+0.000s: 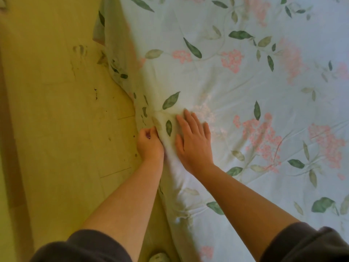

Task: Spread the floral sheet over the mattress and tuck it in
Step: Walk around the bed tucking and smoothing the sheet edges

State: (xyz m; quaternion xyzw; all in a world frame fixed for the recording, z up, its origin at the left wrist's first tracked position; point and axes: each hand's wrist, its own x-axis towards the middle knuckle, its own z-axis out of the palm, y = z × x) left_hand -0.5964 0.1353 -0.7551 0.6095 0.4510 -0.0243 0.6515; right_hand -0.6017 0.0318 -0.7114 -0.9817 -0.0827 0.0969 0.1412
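Observation:
The floral sheet (236,95), pale with pink blossoms and green leaves, covers the mattress across the right and middle of the head view. Its left edge hangs down the mattress side toward the floor and bunches into folds. My left hand (149,142) is at that side edge with fingers curled, gripping a fold of the sheet. My right hand (192,140) lies flat on top of the sheet just beside it, fingers straight and spread, pressing the fabric down. The mattress itself is hidden under the sheet.
A yellowish tiled floor (62,110) with dark scuffs runs along the left of the bed. A loose corner of the sheet (100,33) hangs at the upper left. A light shoe tip (159,257) shows at the bottom edge.

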